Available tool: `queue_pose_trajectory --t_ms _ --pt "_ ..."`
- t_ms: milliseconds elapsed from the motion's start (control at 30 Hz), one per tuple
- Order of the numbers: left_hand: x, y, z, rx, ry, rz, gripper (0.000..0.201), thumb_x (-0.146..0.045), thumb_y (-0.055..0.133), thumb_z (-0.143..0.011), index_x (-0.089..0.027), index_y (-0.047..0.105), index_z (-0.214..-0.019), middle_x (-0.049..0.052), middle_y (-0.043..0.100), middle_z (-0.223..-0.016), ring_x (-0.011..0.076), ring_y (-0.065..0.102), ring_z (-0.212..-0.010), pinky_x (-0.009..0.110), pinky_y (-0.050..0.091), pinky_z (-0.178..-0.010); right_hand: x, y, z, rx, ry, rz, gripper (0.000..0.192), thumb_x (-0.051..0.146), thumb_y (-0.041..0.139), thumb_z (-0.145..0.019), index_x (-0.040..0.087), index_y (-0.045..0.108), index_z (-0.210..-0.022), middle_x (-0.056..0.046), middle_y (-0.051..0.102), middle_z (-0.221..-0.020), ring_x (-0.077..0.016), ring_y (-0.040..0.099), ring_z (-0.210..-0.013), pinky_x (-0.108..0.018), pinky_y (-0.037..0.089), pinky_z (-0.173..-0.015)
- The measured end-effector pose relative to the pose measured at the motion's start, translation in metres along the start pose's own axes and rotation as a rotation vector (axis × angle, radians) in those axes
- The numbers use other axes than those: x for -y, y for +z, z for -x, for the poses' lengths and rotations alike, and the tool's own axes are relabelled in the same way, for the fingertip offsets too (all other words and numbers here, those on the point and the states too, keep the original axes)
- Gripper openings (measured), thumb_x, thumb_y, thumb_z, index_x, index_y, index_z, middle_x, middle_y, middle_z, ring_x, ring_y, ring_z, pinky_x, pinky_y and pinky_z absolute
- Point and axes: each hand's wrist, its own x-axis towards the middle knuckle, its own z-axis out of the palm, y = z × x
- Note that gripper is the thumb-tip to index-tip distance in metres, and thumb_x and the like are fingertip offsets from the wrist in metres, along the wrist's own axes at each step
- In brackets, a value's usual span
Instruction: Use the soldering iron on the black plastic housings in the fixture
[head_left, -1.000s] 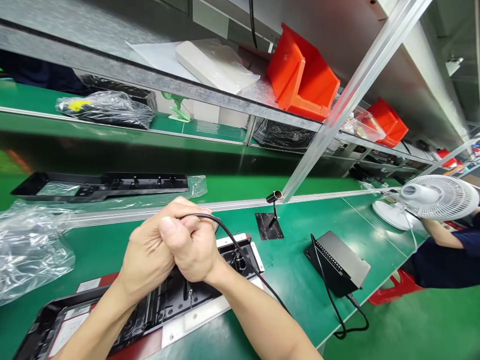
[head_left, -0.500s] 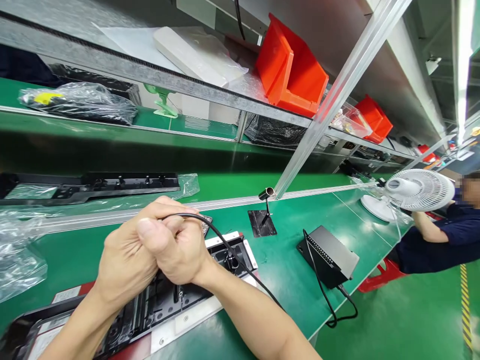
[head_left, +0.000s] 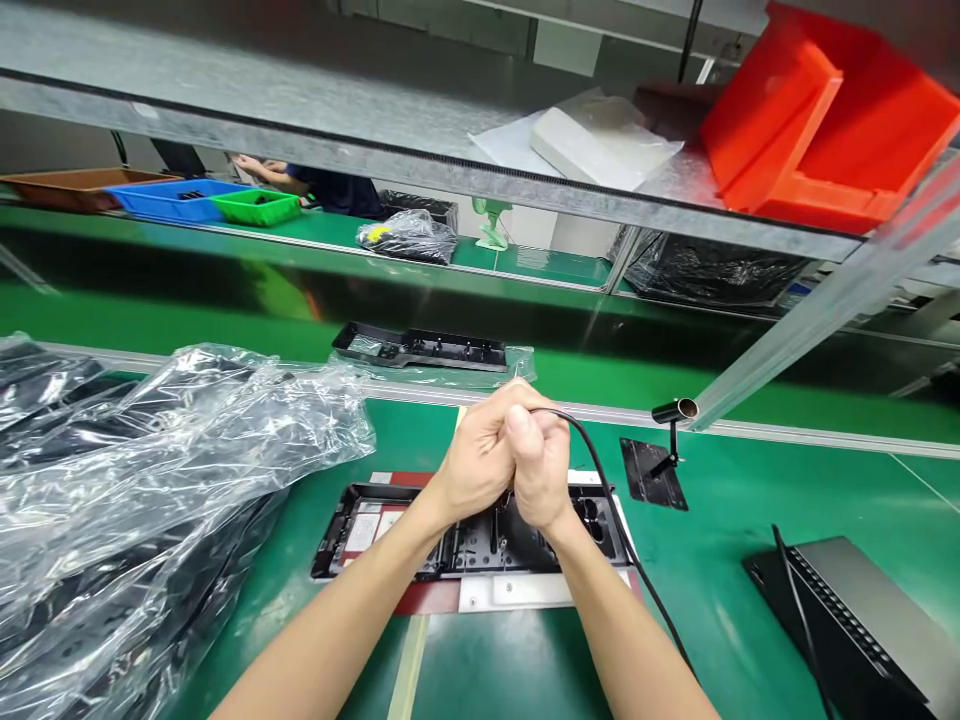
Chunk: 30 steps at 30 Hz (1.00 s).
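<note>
Cable (head_left: 600, 470) gripped in both closed hands (head_left: 506, 465) above black tray (head_left: 375, 520); crinkled plastic bags (head_left: 150, 480) crowd left.

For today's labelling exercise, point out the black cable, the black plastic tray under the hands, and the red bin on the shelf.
black cable (head_left: 600, 475), head view, on its curve right of the hands.
black plastic tray (head_left: 360, 525), head view, left end.
red bin (head_left: 825, 130), head view, front wall.

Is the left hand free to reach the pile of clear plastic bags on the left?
Probably not at once: the left hand is clasped with the right hand around the black cable. The plastic bags lie close, with nothing between.
</note>
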Motion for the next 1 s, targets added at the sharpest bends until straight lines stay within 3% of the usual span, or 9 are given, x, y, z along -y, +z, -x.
queue_pose_trajectory --t_ms 233,500,1000 --pt "0.0013 0.0019 0.0001 0.005 0.003 -0.006 0.021 -0.029 0.056 -0.100 -0.019 0.073 -0.098 0.005 0.064 -0.087 0.0174 0.057 -0.081 0.032 0.048 -0.076 -0.0019 0.0001 0.0029 -0.020 0.029 -0.011 0.048 0.051 0.048 -0.094 0.023 0.034 -0.058 0.001 0.037 -0.064 -0.0137 0.040 -0.063 -0.029 0.038 -0.059" --pt "0.0027 0.0046 -0.0013 -0.003 0.019 -0.005 0.019 -0.032 0.059 -0.099 -0.019 0.073 -0.095 0.004 0.062 -0.084 0.0178 0.057 -0.080 0.032 0.048 -0.075 -0.0040 -0.0013 0.0032 -0.045 0.033 -0.006 0.047 0.051 0.048 -0.094 0.024 0.034 -0.058 0.002 0.032 -0.061 -0.0146 0.039 -0.060 -0.030 0.040 -0.058" --pt "0.0070 0.0066 0.0012 -0.019 0.019 0.030 0.019 -0.030 0.059 -0.099 -0.020 0.074 -0.100 0.008 0.067 -0.094 0.0198 0.061 -0.085 0.035 0.050 -0.076 -0.0032 -0.0014 0.0037 -0.060 0.050 0.005 0.047 0.050 0.049 -0.092 0.024 0.035 -0.057 0.002 0.032 -0.060 -0.0147 0.039 -0.060 -0.031 0.039 -0.058"
